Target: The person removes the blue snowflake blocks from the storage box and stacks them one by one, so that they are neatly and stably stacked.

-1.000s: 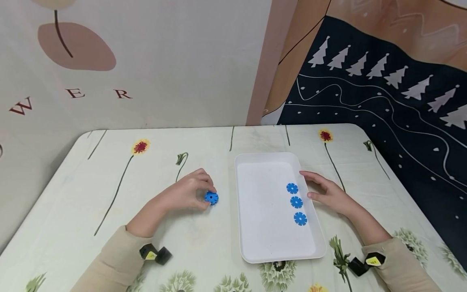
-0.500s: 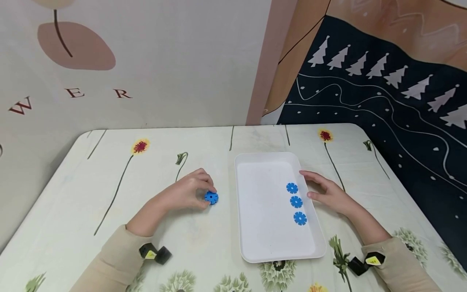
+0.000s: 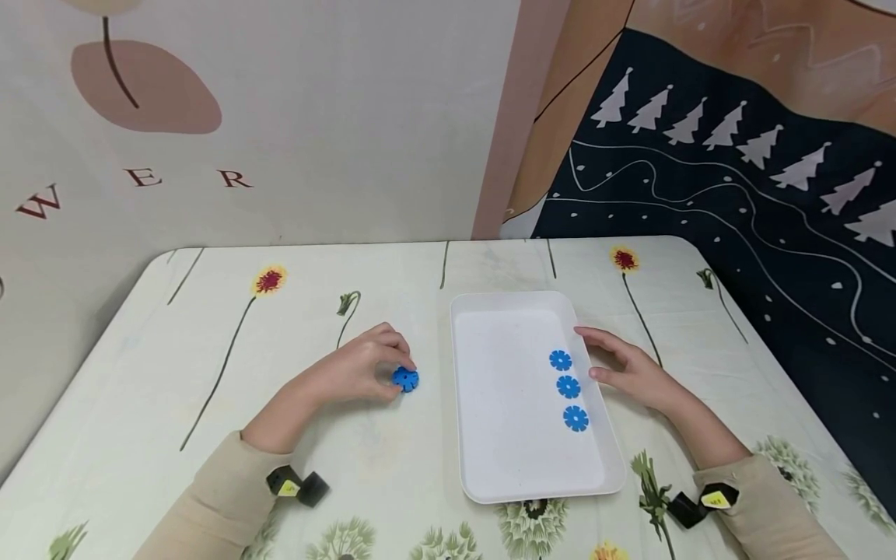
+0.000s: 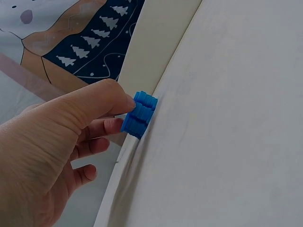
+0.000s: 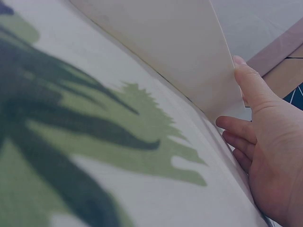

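In the head view, my left hand (image 3: 367, 364) pinches a short stack of blue notched discs (image 3: 405, 379) between thumb and fingers, left of the white tray (image 3: 511, 435). The left wrist view shows the layered edge of this stack (image 4: 140, 115), low over the cloth, with the thumb on one side. Three blue notched discs lie in a row inside the tray along its right side: a far one (image 3: 561, 360), a middle one (image 3: 568, 386) and a near one (image 3: 576, 418). At the tray's right wall, my right hand (image 3: 633, 373) touches the rim with relaxed fingers.
A white cloth (image 3: 378, 467) printed with flowers covers the table. Behind it hangs a pale printed wall cloth (image 3: 350, 117), and to the right a dark one (image 3: 735, 210) with white trees. Each sleeve carries a small black device, one on the left (image 3: 297, 487).
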A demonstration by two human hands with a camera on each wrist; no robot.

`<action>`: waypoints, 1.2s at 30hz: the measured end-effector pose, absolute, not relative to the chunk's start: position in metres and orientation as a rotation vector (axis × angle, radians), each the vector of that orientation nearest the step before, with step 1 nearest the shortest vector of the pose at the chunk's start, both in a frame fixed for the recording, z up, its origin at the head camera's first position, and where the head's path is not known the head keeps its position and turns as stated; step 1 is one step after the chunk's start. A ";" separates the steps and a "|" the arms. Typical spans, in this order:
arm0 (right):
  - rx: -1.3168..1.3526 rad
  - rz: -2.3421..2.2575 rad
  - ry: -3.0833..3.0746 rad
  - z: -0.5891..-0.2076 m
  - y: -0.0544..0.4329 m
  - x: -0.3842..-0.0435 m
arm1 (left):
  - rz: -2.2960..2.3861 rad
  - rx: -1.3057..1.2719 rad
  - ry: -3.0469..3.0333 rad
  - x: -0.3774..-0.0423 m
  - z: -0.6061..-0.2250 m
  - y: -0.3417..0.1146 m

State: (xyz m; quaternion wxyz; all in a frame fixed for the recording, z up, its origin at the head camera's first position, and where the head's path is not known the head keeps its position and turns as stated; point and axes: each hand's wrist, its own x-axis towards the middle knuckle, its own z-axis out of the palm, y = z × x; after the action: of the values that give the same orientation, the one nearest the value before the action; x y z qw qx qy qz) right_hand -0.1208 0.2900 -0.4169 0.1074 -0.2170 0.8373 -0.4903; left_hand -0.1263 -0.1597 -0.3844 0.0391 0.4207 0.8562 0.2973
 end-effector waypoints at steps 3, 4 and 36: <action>-0.645 -1.448 2.463 -0.417 0.290 -0.121 | 0.914 1.294 2.621 -0.126 -0.384 -0.160; -0.646 -1.450 2.463 -0.417 0.290 -0.121 | 0.914 1.295 2.620 -0.126 -0.384 -0.160; -0.643 -1.446 2.463 -0.417 0.291 -0.121 | 1.032 1.432 2.653 -0.132 -0.341 -0.118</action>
State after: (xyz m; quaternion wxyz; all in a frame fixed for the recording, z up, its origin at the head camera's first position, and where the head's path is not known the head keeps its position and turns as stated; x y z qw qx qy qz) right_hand -0.1207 0.2908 -0.4174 0.1069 -0.2184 0.8365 -0.4911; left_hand -0.1321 -0.1180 -0.3405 -0.0225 0.4494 0.8323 0.3237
